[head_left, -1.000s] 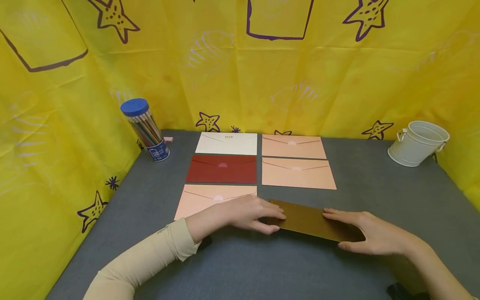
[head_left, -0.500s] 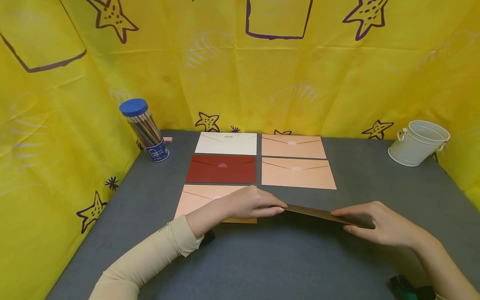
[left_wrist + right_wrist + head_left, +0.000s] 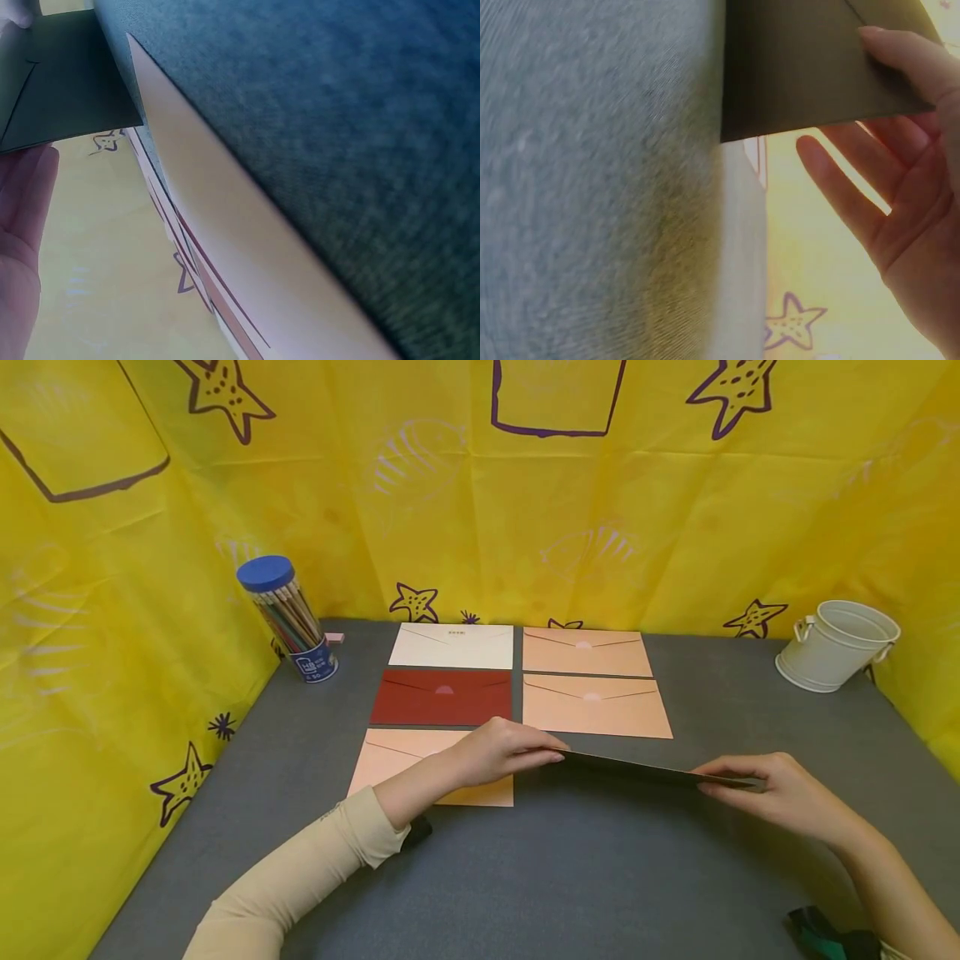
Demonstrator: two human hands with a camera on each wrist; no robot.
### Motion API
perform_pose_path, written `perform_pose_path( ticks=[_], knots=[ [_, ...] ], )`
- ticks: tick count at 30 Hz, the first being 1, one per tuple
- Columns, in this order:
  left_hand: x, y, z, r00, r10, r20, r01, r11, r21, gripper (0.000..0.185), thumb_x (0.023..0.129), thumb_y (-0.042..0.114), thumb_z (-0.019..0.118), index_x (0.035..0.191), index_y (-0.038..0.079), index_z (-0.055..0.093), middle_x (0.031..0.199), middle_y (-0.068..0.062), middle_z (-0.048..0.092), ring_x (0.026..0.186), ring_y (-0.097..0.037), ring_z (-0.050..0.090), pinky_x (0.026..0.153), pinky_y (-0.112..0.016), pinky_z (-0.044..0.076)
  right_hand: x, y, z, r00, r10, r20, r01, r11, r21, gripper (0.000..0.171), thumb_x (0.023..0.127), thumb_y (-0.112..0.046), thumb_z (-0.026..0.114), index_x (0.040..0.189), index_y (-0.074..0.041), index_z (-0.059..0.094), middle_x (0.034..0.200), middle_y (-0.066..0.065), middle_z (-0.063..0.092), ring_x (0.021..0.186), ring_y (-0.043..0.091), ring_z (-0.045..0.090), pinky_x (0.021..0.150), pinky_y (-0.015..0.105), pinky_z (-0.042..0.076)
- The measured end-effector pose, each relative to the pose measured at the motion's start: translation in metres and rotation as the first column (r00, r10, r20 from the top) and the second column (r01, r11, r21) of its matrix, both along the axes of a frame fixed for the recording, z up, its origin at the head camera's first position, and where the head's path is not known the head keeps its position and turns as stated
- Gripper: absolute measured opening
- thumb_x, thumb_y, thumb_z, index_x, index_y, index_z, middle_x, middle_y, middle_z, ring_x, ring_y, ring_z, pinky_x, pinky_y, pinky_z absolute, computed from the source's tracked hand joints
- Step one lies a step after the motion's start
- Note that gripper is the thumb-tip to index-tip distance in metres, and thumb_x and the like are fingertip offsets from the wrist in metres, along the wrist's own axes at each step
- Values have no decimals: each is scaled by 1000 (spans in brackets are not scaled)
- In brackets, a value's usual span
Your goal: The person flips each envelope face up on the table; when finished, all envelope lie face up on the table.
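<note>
A dark gold-brown envelope point(image 3: 630, 767) is held off the table between both hands and appears nearly edge-on in the head view. My left hand point(image 3: 491, 750) pinches its left end, and my right hand point(image 3: 776, 793) pinches the right end between thumb and fingers. Flap lines show on the envelope's near face point(image 3: 67, 82) in the left wrist view. Thumb and part of the same face point(image 3: 802, 67) appear in the right wrist view. Below the left hand lies a peach envelope point(image 3: 397, 768), partly covered by that hand and forearm.
Behind it lie a red envelope point(image 3: 442, 697), a white envelope point(image 3: 450, 646) and two peach envelopes point(image 3: 585, 652) on the grey table point(image 3: 525, 877). A blue-lidded pencil tub point(image 3: 288, 618) stands at the left, near a small pink block point(image 3: 334, 637). At the right is a white bucket point(image 3: 832, 647).
The gold-brown envelope has been lifted from the table and tilted until nearly edge-on. Both hands have moved up and away from me, the right also further right. The other envelopes have stayed put.
</note>
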State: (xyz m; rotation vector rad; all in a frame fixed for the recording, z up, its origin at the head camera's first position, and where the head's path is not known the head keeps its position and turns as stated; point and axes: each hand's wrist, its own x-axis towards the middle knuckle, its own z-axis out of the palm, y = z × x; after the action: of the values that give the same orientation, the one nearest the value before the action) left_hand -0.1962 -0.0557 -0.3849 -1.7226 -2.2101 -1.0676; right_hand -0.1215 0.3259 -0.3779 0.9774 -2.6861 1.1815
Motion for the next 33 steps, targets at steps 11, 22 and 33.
perform_pose_path(
  ticks=[11,22,33],
  knots=[
    [-1,-4,0,963,162,215,-157,987,-38,1,90,9,70,90,8,70,74,0,66,63,-1,52,60,-14,42,-8,3,-10,991,-127,38,124,990,63,18,82,0,75,93,-14,75,83,-9,72,69,2,64,58,15,48],
    [5,-6,-4,542,274,794,-400,915,-43,33,87,12,74,115,-3,65,92,-9,72,74,-18,71,69,-33,58,-12,-10,-11,902,-239,359,257,966,-3,11,93,-11,67,94,0,64,79,3,66,69,16,65,63,29,56],
    [8,-11,-13,408,393,824,-419,883,-213,62,85,9,76,139,0,49,102,-7,64,82,-15,69,72,-29,57,-24,-23,-21,798,-324,508,315,943,106,53,92,-26,70,124,12,50,91,11,61,77,15,62,66,29,57]
  ],
)
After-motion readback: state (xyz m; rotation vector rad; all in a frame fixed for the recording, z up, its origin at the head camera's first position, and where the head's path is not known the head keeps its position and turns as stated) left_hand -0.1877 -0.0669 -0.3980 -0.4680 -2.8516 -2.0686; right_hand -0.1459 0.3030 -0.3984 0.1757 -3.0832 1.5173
